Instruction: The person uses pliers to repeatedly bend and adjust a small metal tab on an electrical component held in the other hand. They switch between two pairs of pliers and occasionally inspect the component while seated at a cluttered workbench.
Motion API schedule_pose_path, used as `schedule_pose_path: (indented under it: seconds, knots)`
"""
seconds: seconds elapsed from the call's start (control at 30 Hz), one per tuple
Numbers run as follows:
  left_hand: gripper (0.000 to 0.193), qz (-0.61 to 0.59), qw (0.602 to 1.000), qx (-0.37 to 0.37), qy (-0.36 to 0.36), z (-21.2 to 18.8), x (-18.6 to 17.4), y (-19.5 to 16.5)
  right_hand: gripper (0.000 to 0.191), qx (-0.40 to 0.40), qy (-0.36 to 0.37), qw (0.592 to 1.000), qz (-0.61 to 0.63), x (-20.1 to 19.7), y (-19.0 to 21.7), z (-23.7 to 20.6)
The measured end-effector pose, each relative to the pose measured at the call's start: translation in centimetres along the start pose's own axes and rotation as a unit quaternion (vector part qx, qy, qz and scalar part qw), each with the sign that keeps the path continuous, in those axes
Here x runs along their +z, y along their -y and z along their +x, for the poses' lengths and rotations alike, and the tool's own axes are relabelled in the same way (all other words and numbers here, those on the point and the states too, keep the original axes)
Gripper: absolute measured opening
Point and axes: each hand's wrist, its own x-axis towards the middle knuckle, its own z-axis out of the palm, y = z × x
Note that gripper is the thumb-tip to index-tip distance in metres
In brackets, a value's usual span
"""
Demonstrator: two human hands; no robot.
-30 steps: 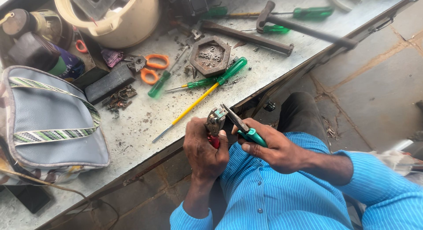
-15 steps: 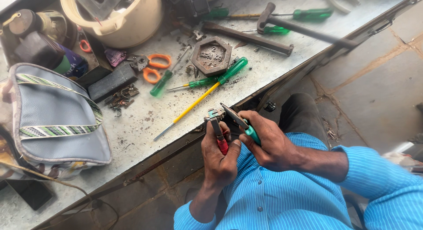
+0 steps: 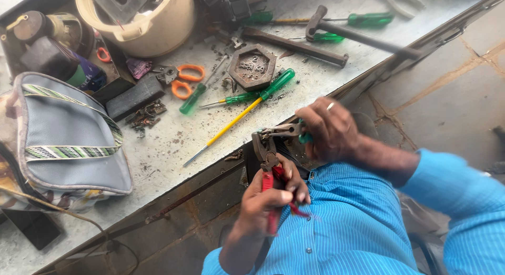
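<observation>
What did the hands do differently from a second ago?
The left hand shifted lower on the red-handled pliers, and the right hand lifted up and away, keeping the green-handled pliers. Both tools stay gripped. Bench tools such as the yellow screwdriver stayed put.

We've got red-handled pliers held upright, rusty jaws up, meeting the tip of green-handled pliers lying level just off the bench edge.

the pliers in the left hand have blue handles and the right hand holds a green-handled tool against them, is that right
Not quite: the pliers in the left hand have red handles, not blue, as the head view shows. The right hand does hold a green-handled tool against them.
</observation>
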Motion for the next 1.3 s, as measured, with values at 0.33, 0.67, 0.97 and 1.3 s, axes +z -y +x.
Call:
schedule_pose_path:
  seconds: [0.33, 0.67, 0.97, 1.3]
  knots:
    - [0.035, -0.104, 0.987, -0.106, 0.068, 0.2, 0.1, -1.6, 0.035, -0.182, 0.003, 0.981, -0.07, -3.2, -6.6, 2.7]
    - [0.026, 0.294, 0.943, 0.132, -0.08, 1.9, -1.8, -0.5, 0.056, 0.311, 0.169, 0.87, 0.343, -2.9, 4.3, 1.4]
    - [0.025, 0.532, 0.807, 0.186, -0.174, 2.7, -2.3, -1.2, 0.054, 0.412, 0.268, 0.685, 0.538, -4.8, 4.7, 3.0]
    - [0.03, 0.616, 0.731, 0.232, -0.179, 3.1, -2.5, -1.2, 0.065, 0.449, 0.286, 0.642, 0.551, -5.6, 4.2, 3.3]
